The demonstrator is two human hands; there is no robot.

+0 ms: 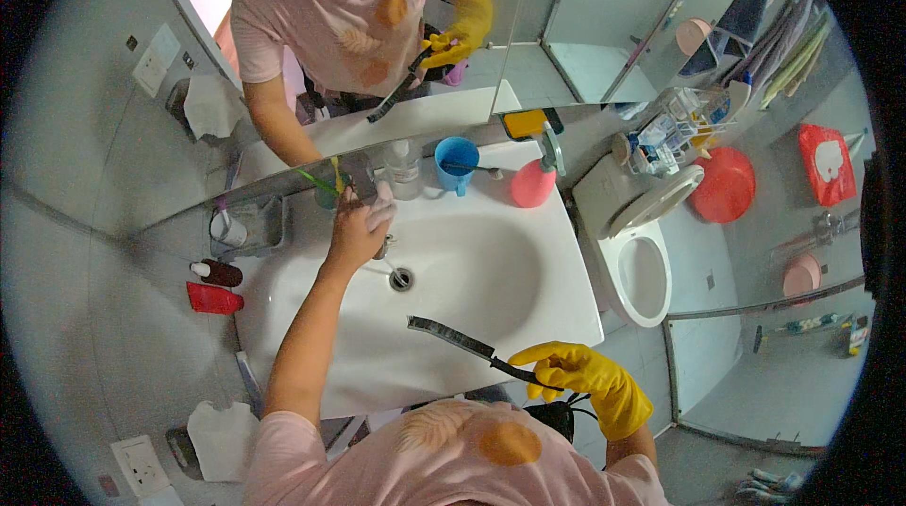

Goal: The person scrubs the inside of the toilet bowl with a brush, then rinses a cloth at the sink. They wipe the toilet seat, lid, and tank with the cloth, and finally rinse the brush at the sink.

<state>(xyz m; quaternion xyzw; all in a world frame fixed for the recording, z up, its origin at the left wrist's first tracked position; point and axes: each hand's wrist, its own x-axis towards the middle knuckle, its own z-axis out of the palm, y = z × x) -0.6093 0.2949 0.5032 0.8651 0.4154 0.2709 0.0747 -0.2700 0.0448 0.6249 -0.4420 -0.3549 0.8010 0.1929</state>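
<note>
My left hand (353,234) is bare and reaches over the tap (384,247) at the back of the white sink (500,261). Its fingertips are blurred and partly hidden beside a dark grey object (359,171), so I cannot tell what they grip. A yellow rubber glove covers my right hand (580,379). That hand is closed on the handle of a narrow black brush (453,335), which slants up to the left above the sink's front edge. Below the tap lies the round drain (401,279).
Along the sink's back stand a clear bottle (404,169), a blue cup (457,164) and a pink pump bottle (534,185). Red tube (215,297) and brown bottle (219,272) lie at left. The toilet (642,270) is at right; a mirror (377,34) rises behind.
</note>
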